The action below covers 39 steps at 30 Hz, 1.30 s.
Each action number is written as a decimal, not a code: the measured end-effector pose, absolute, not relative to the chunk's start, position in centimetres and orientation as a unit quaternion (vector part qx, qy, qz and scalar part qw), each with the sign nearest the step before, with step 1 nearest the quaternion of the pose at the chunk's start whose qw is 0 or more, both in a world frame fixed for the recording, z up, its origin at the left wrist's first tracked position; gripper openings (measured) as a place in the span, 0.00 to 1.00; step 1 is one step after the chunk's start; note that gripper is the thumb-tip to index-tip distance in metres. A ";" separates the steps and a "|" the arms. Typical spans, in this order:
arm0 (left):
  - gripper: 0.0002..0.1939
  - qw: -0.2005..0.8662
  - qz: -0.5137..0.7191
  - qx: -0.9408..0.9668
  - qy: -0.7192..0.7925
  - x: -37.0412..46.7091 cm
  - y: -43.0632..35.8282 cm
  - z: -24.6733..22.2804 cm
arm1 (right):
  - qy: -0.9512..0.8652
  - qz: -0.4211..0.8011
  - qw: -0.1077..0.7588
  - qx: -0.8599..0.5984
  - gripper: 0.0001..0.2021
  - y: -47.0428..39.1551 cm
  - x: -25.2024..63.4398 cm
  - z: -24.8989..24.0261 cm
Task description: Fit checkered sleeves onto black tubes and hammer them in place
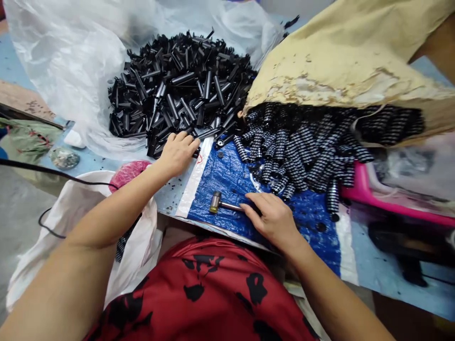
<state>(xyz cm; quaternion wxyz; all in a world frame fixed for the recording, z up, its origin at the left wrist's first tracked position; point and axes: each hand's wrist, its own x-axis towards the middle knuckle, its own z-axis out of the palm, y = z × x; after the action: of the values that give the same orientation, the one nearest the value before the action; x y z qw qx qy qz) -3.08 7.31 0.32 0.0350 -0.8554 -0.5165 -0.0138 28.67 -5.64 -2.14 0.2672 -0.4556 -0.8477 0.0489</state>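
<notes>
My left hand is at the front edge of a large heap of black tubular parts. Its fingers curl down, and the dark end of one part shows beside the index finger; the thumb is hidden. On the blue sheet, a small hammer with a metal and yellowish head points left. My right hand is closed loosely over its handle, whose far end is hidden beneath the palm. Behind the right hand lies a pile of ribbed black-and-white rollers.
Clear plastic sheeting surrounds the black heap. A yellowish sack opens over the rollers. A pink tray is at the right, and a white bag hangs at the left below the table edge, near a black cable.
</notes>
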 end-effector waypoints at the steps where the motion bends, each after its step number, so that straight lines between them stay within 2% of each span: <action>1: 0.14 0.042 -0.010 -0.857 -0.513 -3.1 8.5 -0.5 | -0.843 0.036 0.279 -0.459 0.12 -4.6 28.6 -1.8; 4: 0.08 0.064 -0.006 -0.861 -0.505 -4.3 10.3 -1.8 | -0.829 -0.012 0.277 -0.486 0.14 -0.4 27.6 -1.0; 9: 0.12 0.189 -0.114 -0.861 -0.458 -6.7 8.7 -0.3 | -0.818 -0.043 0.069 -0.570 0.15 7.2 23.4 -0.4; 12: 0.10 0.237 -0.215 -0.830 -0.456 -6.8 5.5 0.7 | -0.816 -0.042 0.000 -0.577 0.15 8.9 21.8 -0.5; 14: 0.10 0.163 -0.240 -0.842 -0.455 -6.0 2.7 0.4 | -0.809 -0.015 0.021 -0.587 0.16 8.4 22.1 -0.6; 16: 0.12 0.029 -0.233 -0.861 -0.452 -4.7 0.1 -0.6 | -0.796 0.058 0.113 -0.592 0.19 6.7 23.2 -0.6; 18: 0.13 -0.077 -0.214 -0.858 -0.460 -3.5 -1.9 -1.7 | -0.754 0.208 0.250 -0.571 0.23 4.0 24.6 -0.6; 20: 0.12 -0.140 -0.199 -0.840 -0.484 -2.7 -2.8 -2.2 | -0.640 0.426 0.360 -0.529 0.26 0.8 25.5 -0.6; 22: 0.10 -0.182 -0.188 -0.816 -0.516 -2.4 -2.6 -2.2 | -0.486 0.602 0.395 -0.495 0.27 -1.9 25.6 -0.7; 24: 0.13 -0.208 -0.166 -0.790 -0.552 -2.3 -1.6 -2.0 | -0.388 0.682 0.397 -0.476 0.27 -3.7 24.9 -0.8; 26: 0.15 -0.226 -0.153 -0.759 -0.591 -2.0 -0.7 -1.9 | -0.362 0.700 0.405 -0.464 0.28 -4.4 24.1 -0.9; 28: 0.11 -0.265 -0.171 -0.725 -0.613 -1.4 -0.3 -1.8 | -0.362 0.701 0.419 -0.449 0.28 -4.4 23.4 -0.8; 31: 0.20 -0.428 -0.216 -0.651 -0.589 -0.3 -1.1 -1.4 | -0.366 0.689 0.448 -0.437 0.27 -4.2 22.9 -0.6; 35: 0.21 -0.699 -0.275 -0.460 -0.474 1.6 -3.2 -0.4 | -0.352 0.677 0.474 -0.439 0.27 -4.5 22.4 -0.3; 37: 0.21 -0.750 -0.319 -0.389 -0.428 2.5 -3.9 0.0 | -0.329 0.682 0.478 -0.445 0.29 -4.8 22.3 -0.3; 39: 0.21 -0.758 -0.359 -0.356 -0.412 3.5 -4.3 0.3 | -0.295 0.691 0.486 -0.447 0.30 -5.0 22.1 -0.2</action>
<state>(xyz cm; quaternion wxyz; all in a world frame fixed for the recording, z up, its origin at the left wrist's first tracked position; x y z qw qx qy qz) 3.45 -4.32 0.33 -0.7579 -0.3557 -0.4123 -0.3593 22.12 -5.02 -0.22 0.4858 -0.4466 -0.2953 0.6909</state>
